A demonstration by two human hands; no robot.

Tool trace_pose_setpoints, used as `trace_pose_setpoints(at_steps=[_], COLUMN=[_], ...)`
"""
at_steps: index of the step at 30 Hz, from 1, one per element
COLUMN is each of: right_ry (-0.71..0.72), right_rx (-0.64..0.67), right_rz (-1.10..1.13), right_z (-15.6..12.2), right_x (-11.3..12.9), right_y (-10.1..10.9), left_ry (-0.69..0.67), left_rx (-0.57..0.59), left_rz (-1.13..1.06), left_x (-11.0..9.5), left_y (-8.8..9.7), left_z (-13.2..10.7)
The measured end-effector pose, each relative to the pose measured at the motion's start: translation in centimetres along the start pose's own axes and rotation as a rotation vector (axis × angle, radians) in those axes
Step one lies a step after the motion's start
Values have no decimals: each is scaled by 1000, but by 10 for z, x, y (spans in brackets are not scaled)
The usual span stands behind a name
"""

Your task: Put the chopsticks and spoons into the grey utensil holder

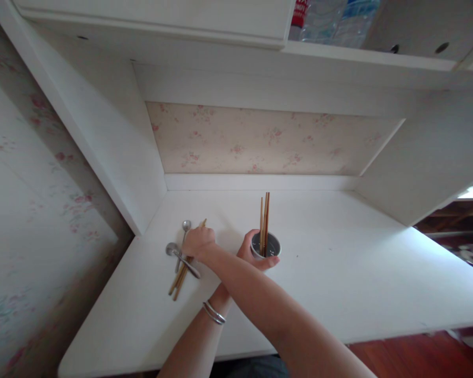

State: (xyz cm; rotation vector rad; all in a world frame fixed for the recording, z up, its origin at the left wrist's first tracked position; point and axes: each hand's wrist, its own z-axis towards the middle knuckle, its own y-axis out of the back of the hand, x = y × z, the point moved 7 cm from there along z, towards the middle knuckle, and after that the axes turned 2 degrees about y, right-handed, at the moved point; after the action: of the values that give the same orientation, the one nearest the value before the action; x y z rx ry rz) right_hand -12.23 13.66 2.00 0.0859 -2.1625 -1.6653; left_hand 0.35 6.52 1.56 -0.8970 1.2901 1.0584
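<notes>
My forearms cross, the right one over the left. My left hand [247,251], with bangles on its wrist, is wrapped round a cup [275,255] that is white outside and grey inside. A few wooden chopsticks [265,220] stand upright in it. On the left, my right hand [199,242] is closed over more wooden chopsticks [178,286] lying slantwise on the tabletop; their ends show above and below it. Two metal spoons [186,226] lie there too, one [195,272] crossing over the chopsticks. My right fingertips are hidden.
The white desk [331,294] has a side panel [102,126] on the left and another on the right. Low overhead runs a shelf [220,73] with plastic bottles [323,21] at its upper right. Flowered wallpaper [236,139] covers the back.
</notes>
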Motion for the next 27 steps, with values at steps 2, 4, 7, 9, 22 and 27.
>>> trace_pose_setpoints(at_steps=[2,4,7,9,22,27], right_ry=[-14,-34,-75,-101,-135,-11], right_rx=[-26,-45,-76,-101,-327,-541], right_rz=[25,52,91,117,248,286], right_z=[-2,-3,-3,-4,-14,-44], right_x=[-1,-4,-12,-17,-40,-42], right_y=[2,4,11,18,84,126], left_ry=[-7,-7,3,-3,49,-31], left_rx=[-9,-28,-40,-43,48,77], left_rz=[-6,0,19,21,-191,-129], left_x=[0,3,7,7,19,2], left_y=[0,0,0,0,-7,1], left_z=[0,0,1,1,1,2])
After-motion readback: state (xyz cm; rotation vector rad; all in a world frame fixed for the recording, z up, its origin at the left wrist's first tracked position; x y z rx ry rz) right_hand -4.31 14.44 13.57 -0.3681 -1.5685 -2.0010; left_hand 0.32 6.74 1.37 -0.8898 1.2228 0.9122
